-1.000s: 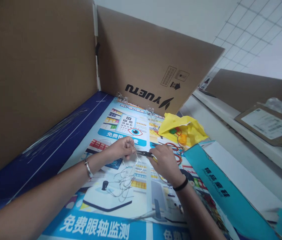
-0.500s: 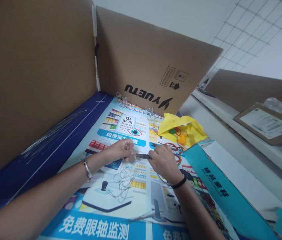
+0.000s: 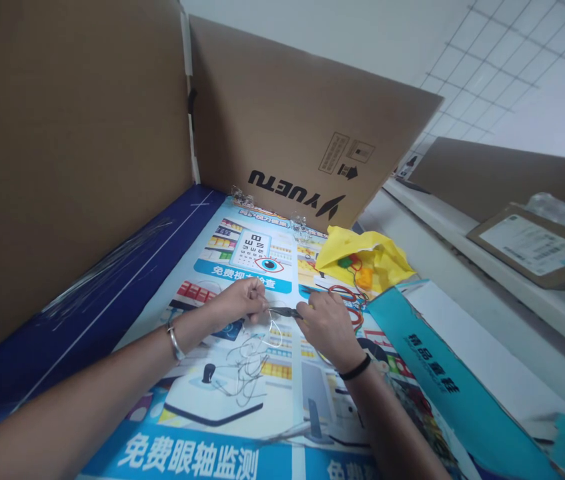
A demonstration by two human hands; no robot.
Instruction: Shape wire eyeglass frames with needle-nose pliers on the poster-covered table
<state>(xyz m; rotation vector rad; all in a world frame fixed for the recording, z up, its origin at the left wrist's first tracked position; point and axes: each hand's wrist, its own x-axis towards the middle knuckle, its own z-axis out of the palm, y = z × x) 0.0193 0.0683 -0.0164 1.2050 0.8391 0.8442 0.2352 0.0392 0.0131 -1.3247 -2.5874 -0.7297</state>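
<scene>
My left hand (image 3: pixel 248 300) is closed in a pinch on a thin silvery wire (image 3: pixel 276 333), whose loop hangs below the fingers. Wrapped in my right hand (image 3: pixel 328 327) is a pair of long-nosed pliers (image 3: pixel 285 311). The pliers' dark jaws point left and meet the wire right at my left fingertips. Their handles are mostly hidden by my palm. Below the hands, several bent wire pieces (image 3: pixel 247 373) lie loose on the printed poster (image 3: pixel 202 407). Behind my right hand are red-handled scissors (image 3: pixel 345 292), partly covered.
Cardboard panels (image 3: pixel 302 113) stand at the left and back. A bundle of straight wires (image 3: pixel 107 263) lies at left. Small wire shapes (image 3: pixel 300 228) sit at the back. On the right are a yellow bag (image 3: pixel 387 257) with coloured spools and a teal box (image 3: pixel 427 353).
The wire loop below my left hand has swung and now shows as a tighter bend to the right. Both hands and the pliers have barely moved.
</scene>
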